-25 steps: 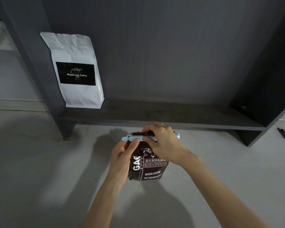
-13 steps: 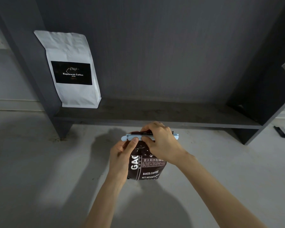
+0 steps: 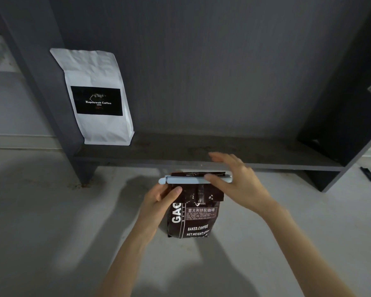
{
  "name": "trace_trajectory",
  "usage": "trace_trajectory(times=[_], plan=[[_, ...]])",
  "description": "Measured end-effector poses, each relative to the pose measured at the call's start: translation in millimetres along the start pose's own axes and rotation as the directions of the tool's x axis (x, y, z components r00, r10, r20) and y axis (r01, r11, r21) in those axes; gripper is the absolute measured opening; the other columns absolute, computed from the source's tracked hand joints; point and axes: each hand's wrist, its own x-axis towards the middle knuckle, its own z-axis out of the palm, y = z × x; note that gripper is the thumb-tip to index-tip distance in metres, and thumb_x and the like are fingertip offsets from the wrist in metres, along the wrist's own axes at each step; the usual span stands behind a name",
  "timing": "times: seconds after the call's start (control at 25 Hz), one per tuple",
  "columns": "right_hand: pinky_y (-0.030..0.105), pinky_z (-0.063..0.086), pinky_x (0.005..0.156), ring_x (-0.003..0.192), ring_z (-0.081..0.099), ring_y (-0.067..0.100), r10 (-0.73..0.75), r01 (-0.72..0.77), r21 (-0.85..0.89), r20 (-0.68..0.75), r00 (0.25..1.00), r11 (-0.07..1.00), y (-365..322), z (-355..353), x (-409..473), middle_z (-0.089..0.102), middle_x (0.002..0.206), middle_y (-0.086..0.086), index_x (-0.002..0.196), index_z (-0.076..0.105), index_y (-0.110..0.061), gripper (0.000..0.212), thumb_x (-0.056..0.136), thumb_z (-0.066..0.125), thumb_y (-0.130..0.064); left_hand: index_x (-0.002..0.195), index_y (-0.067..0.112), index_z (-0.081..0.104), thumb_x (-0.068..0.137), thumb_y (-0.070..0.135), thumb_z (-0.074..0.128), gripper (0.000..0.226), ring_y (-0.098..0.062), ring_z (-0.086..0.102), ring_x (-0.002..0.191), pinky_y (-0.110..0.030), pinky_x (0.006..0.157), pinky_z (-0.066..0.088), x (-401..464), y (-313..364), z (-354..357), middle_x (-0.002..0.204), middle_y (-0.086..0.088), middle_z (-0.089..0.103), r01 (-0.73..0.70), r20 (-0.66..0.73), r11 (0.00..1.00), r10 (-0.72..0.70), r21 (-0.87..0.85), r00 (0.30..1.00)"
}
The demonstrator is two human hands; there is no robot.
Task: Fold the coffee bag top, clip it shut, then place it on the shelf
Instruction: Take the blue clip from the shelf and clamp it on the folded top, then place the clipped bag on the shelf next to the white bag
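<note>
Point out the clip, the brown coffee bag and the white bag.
clip [image 3: 186,180], head view, middle of the pale bar.
brown coffee bag [image 3: 198,221], head view, printed front panel.
white bag [image 3: 94,69], head view, blank area above the black label.

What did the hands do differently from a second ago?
The right hand opened and lifted its fingers off the pale blue clip; only the thumb is at it now. The left hand still holds the dark coffee bag, clip still across its folded top. The white bag stayed on the shelf.
</note>
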Motion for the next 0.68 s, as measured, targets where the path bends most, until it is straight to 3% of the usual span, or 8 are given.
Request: trace_trajectory(times=[0.12,0.2,0.32,0.4,0.52,0.68], plan=[[0.023,0.032,0.092,0.11,0.045,0.003,0.157,-0.147,0.171,-0.041,0.987,0.974,22.5,-3.4,-11.7,0.048,0.114,-0.014,0.13,0.036,-0.028,0.059,0.077,0.063,-0.033,0.091,0.03,0.062,0.082,0.006,0.057,0.025,0.008,0.063,0.088,-0.004,0.069,0.047,-0.4,1.6,-3.1,0.086,0.028,0.072,-0.01,0.04,0.998,0.008,0.063,0.999],[0.025,0.035,0.095,0.111,0.049,0.008,0.246,-0.234,0.303,0.001,0.969,0.924,38.2,7.1,-18.6,0.052,0.117,-0.008,0.131,0.036,-0.023,0.061,0.077,0.064,-0.028,0.091,0.031,0.061,0.083,0.005,0.056,0.027,0.011,0.062,0.087,-0.002,0.069,0.045,-1.0,0.8,-4.6,0.084,0.031,0.071,-0.01,0.065,0.995,0.004,0.096,0.998],[0.043,0.04,0.104,0.115,0.054,0.017,0.244,-0.264,0.447,0.102,0.964,0.855,54.3,29.6,-27.0,0.059,0.123,0.006,0.125,0.045,-0.018,0.055,0.075,0.066,-0.026,0.094,0.033,0.062,0.083,0.007,0.059,0.029,0.009,0.061,0.092,-0.004,0.074,0.046,-2.4,-3.6,-8.8,0.09,0.028,0.071,-0.018,0.119,0.989,0.0,0.146,0.993],[0.048,0.04,0.104,0.113,0.057,0.016,0.219,-0.26,0.494,0.14,0.966,0.83,56.7,41.4,-30.4,0.063,0.117,0.001,0.113,0.053,-0.026,0.038,0.078,0.065,-0.016,0.103,0.037,0.057,0.08,0.011,0.063,0.035,0.01,0.058,0.1,-0.005,0.08,0.045,-4.1,-7.8,-12.2,0.099,0.026,0.069,-0.02,0.143,0.986,-0.004,0.167,0.99],[0.041,0.045,0.1,0.102,0.062,0.012,0.252,-0.27,0.506,0.107,0.962,0.819,58.4,49.2,-31.4,0.066,0.104,-0.007,0.098,0.055,-0.036,0.037,0.08,0.06,-0.004,0.111,0.038,0.048,0.08,0.005,0.06,0.047,0.011,0.056,0.102,-0.005,0.082,0.045,-5.3,-17.5,-16.3,0.104,0.021,0.066,0.004,0.162,0.984,-0.033,0.176,0.986],[0.038,0.048,0.096,0.097,0.064,0.018,0.311,-0.312,0.538,0.097,0.946,0.783,59.8,54.8,-32.1,0.069,0.104,0.01,0.108,0.055,-0.022,0.032,0.081,0.058,-0.004,0.122,0.027,0.044,0.082,0.003,0.058,0.049,0.009,0.056,0.104,-0.009,0.087,0.047,-6.8,-24.3,-18.1,0.116,0.015,0.06,0.026,0.147,0.981,-0.055,0.192,0.988]])
